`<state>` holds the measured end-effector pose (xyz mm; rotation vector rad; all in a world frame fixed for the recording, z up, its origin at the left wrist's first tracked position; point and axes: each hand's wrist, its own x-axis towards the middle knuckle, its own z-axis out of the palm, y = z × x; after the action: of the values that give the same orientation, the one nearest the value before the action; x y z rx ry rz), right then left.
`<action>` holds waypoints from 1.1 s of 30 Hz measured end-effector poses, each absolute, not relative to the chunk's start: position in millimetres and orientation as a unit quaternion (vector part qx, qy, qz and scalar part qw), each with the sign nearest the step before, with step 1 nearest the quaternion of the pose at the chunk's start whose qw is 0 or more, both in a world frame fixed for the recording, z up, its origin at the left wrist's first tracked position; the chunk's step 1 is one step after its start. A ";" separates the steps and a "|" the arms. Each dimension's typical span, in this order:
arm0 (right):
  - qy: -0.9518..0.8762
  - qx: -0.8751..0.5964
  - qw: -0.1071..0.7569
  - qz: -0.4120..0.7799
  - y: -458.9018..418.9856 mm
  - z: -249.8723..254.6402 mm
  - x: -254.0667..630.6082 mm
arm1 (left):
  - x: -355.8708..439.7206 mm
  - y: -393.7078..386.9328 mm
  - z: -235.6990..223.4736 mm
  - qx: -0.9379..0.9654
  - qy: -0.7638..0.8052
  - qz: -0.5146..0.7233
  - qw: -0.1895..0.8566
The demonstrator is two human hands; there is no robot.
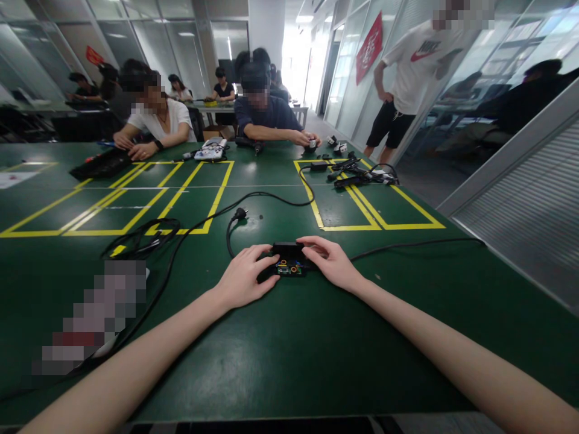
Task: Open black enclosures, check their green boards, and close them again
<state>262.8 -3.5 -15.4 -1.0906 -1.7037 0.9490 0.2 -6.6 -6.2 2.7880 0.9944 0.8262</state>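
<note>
1. Head view, location: an opened black case lay on the green table, directly before the wearer, between both hands.
2. Grip: the left hand grasped the case's left end between thumb and fingers. The right hand held its upper right edge with thumb and fingertips.
3. Reason, as judged: the opposed holds probably steadied the case and left its interior facing the wearer. A black cord ran off rightward; its near end was hidden at the right hand.
4. Condition: a circuit board showed inside, bearing two copper-coloured rings. Finer parts were too small to verify.
</note>
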 end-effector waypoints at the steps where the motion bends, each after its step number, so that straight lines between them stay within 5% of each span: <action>1: -0.687 -0.439 0.437 0.380 -3.7 -14.4 263.1 | 0.2 -6.7 -6.2 0.907 0.322 0.269 0.034; 33: -0.748 -0.382 0.408 0.357 -11.6 2.1 266.3 | -0.5 -7.6 -2.7 0.896 0.346 0.262 0.090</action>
<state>266.3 -11.6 2.1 -0.9620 -1.8858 0.8994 -0.5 -7.6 -2.7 2.6641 1.0289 0.7796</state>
